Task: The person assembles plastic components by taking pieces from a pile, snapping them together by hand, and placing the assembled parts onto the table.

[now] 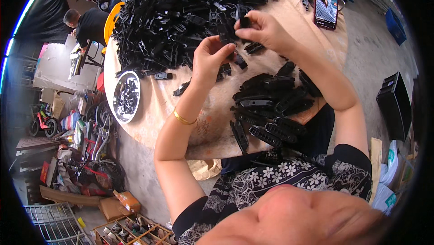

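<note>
My left hand [209, 58] pinches the lower end of a long black plastic part [223, 28] above the tablecloth. Close beside it on the right, my right hand [267, 31] has thumb and fingers closed on a small black piece [244, 22]. Whether the two pieces touch is hard to make out. Beyond both hands rises a big heap of loose black plastic parts [158, 23]. Nearer to me, right of centre, lies a smaller pile of longer, ridged black pieces [266, 104]. A few single parts [163, 76] are scattered between heap and pile.
A white-rimmed round dish [137, 109] of small shiny metal pieces stands at the table's left edge. At the far right, a phone [326, 1] shows a video. Another person [90, 24] sits at the upper left. A black crate [394, 107] is on the floor at right.
</note>
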{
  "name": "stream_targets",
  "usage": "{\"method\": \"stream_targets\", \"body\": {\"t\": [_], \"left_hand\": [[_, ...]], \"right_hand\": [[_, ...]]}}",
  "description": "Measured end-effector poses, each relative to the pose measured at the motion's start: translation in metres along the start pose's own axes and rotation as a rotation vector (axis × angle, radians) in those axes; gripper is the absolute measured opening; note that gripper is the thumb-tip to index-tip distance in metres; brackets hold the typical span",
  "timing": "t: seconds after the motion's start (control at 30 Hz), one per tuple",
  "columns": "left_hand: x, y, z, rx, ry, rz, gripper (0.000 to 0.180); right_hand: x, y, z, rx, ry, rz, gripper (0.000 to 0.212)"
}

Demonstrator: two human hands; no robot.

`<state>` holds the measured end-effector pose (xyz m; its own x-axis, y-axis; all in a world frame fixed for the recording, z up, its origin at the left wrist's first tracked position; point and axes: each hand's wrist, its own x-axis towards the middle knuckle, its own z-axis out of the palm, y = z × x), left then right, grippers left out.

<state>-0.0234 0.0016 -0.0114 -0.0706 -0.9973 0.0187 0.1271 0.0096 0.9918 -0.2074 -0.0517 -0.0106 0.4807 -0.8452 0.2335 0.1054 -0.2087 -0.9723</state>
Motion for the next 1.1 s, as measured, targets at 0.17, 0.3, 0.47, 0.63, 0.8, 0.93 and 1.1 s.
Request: {"method": "stream_targets", "body": {"t": [0.17, 0.3, 0.47, 0.63, 0.8, 0.93, 1.1], "left_hand": [[-0.003, 0.001, 0.004, 0.063, 0.027, 0.008, 0.035], [-0.002, -0.003, 0.005, 0.2, -0.014, 0.045, 0.04], [-0.006, 0.002, 0.005, 0.295, 0.02, 0.158, 0.058], [-0.009, 0.005, 0.009, 0.471, 0.023, 0.1, 0.067], [-0.007, -0.007, 0.002, 0.124, -0.053, 0.111, 0.052], [-0.009, -0.006, 0.005, 0.205, 0.024, 0.069, 0.035], [-0.006, -0.006, -0.001, 0.077, 0.031, 0.079, 0.035]], "right_hand": [[-0.002, -0.011, -0.004, 0.013, 0.008, 0.003, 0.023], [-0.014, -0.002, 0.017, -0.631, 0.054, -0.261, 0.025], [-0.016, -0.006, 0.02, -0.706, -0.013, -0.302, 0.032], [-0.019, 0.003, 0.027, -0.689, -0.029, -0.324, 0.035], [-0.019, -0.004, 0.02, -0.891, 0.02, -0.386, 0.034], [-0.02, -0.002, 0.022, -0.854, -0.001, -0.456, 0.039], [-0.02, -0.008, 0.019, -0.967, -0.029, -0.534, 0.043]]}}
